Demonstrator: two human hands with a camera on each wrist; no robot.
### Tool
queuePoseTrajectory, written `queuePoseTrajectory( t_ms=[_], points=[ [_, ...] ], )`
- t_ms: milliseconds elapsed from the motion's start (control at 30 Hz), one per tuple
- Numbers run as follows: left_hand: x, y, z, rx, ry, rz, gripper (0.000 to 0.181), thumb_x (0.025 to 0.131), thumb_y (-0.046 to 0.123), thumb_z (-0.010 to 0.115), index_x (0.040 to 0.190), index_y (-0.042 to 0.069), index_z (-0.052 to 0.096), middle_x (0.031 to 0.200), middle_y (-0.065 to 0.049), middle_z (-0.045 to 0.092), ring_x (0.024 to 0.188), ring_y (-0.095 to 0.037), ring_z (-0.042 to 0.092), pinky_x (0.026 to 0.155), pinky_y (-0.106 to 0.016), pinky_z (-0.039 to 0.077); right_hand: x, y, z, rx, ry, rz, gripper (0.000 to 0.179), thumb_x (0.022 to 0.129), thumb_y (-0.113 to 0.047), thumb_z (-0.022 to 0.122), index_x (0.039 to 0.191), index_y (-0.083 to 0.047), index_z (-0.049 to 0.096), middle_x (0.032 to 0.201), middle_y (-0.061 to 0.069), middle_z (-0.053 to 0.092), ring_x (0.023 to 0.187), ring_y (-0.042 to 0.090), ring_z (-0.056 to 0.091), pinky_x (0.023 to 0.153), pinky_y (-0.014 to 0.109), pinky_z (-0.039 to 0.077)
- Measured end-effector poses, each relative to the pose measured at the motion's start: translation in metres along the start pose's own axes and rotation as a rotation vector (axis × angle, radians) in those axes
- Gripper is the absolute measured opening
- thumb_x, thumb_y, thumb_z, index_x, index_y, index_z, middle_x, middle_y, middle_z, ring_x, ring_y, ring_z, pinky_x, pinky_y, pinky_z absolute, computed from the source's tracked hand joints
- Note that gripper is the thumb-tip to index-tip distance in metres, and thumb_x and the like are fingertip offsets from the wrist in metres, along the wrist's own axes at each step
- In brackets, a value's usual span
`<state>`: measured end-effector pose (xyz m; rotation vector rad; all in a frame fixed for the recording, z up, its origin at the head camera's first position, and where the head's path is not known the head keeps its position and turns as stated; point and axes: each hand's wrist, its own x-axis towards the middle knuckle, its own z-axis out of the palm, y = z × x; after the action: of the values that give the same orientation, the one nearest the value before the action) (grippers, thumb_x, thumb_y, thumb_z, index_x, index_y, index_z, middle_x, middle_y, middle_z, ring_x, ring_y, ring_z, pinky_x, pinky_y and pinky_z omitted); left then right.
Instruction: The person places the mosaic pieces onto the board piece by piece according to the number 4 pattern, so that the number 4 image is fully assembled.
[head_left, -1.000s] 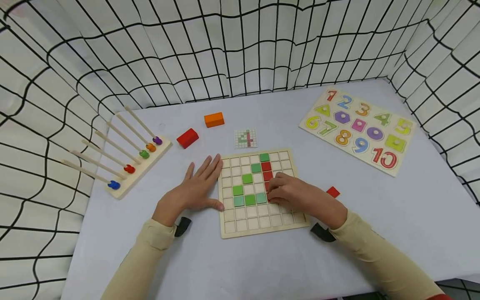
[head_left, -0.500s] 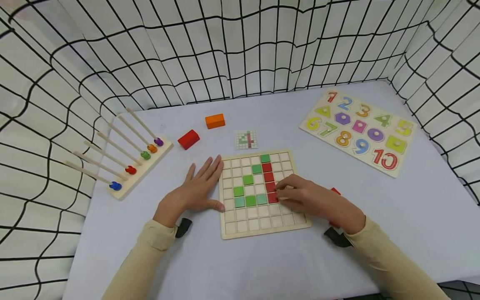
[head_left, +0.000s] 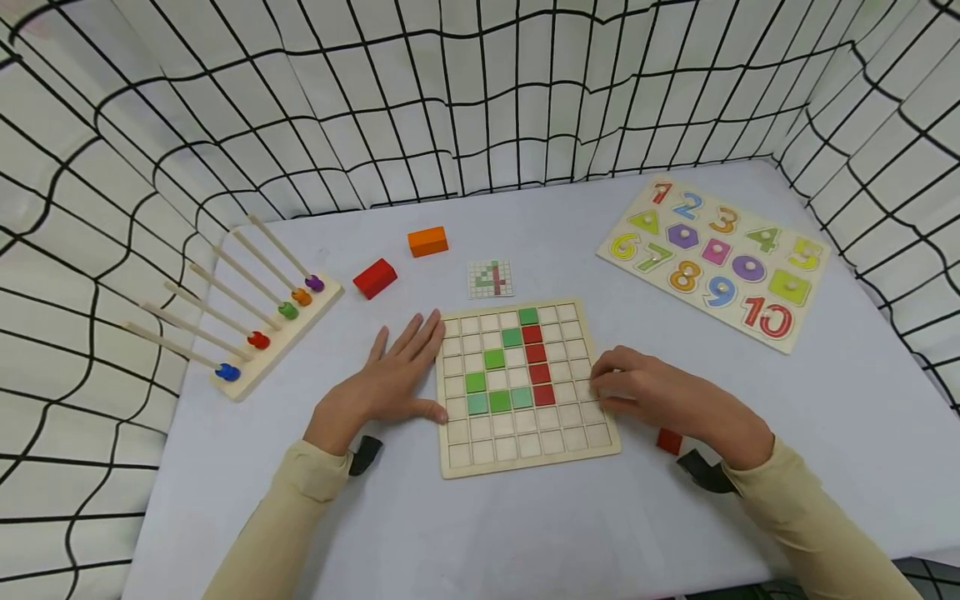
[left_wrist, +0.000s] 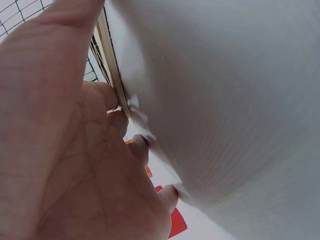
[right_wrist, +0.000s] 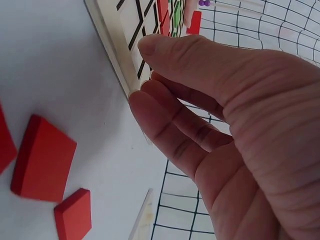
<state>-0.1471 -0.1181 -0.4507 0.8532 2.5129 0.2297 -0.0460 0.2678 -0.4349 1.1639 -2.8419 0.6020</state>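
Observation:
A wooden grid board (head_left: 528,468) lies on the table, with several green tiles (head_left: 494,359) and a column of red tiles (head_left: 536,353) set in its squares. My left hand (head_left: 386,379) is spread flat on the table, its thumb and fingertips right at the board's left edge. At the right edge hovers my right hand (head_left: 652,392); its fingers are loosely bent, and the right wrist view shows nothing between thumb and fingers. Loose red tiles (right_wrist: 46,159) lie on the table beside that hand; in the head view one red tile (head_left: 669,441) shows beneath its wrist.
A small pattern card (head_left: 491,279) lies behind the board. Farther back are a red block (head_left: 375,278) and an orange block (head_left: 427,242). A peg rack with coloured beads (head_left: 287,337) stands left; a number puzzle (head_left: 716,260) lies right. Black netting (head_left: 487,104) surrounds the table.
My right hand has moved right, from the lower end of the red column to the board's right edge, uncovering the red tiles there. My left hand has stayed in place.

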Motion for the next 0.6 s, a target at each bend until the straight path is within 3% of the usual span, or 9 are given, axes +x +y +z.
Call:
queuePoseTrajectory(
  t_ms=[167, 433, 600],
  points=[
    [0.001, 0.000, 0.000, 0.004, -0.002, 0.001, 0.135, 0.082, 0.062, 0.085, 0.173, 0.007, 0.002, 0.183, -0.012, -0.007, 0.170, -0.039, -0.005, 0.131, -0.073, -0.004, -0.012, 0.002, -0.002, -0.021, 0.025, 0.020, 0.028, 0.081, 0.000, 0.091, 0.106, -0.005, 0.081, 0.112, 0.007, 0.070, 0.099, 0.020, 0.069, 0.082, 0.033, 0.066],
    [0.000, 0.000, -0.002, 0.000, 0.010, 0.012, 0.134, 0.082, 0.062, 0.085, 0.173, 0.006, 0.003, 0.183, -0.013, -0.006, 0.170, -0.040, -0.004, 0.131, -0.074, -0.003, -0.041, 0.004, -0.006, -0.024, -0.010, 0.140, 0.026, 0.080, -0.010, 0.095, 0.101, -0.015, 0.081, 0.108, -0.002, 0.068, 0.097, 0.014, 0.063, 0.082, 0.029, 0.064],
    [0.000, 0.000, -0.001, -0.004, 0.007, 0.008, 0.134, 0.082, 0.062, 0.085, 0.173, 0.006, 0.004, 0.183, -0.013, -0.005, 0.170, -0.040, -0.003, 0.131, -0.074, -0.003, -0.056, 0.008, -0.007, -0.035, 0.011, 0.142, 0.032, 0.075, -0.006, 0.096, 0.098, -0.020, 0.079, 0.105, -0.007, 0.065, 0.095, 0.011, 0.057, 0.077, 0.027, 0.059]
  ],
)
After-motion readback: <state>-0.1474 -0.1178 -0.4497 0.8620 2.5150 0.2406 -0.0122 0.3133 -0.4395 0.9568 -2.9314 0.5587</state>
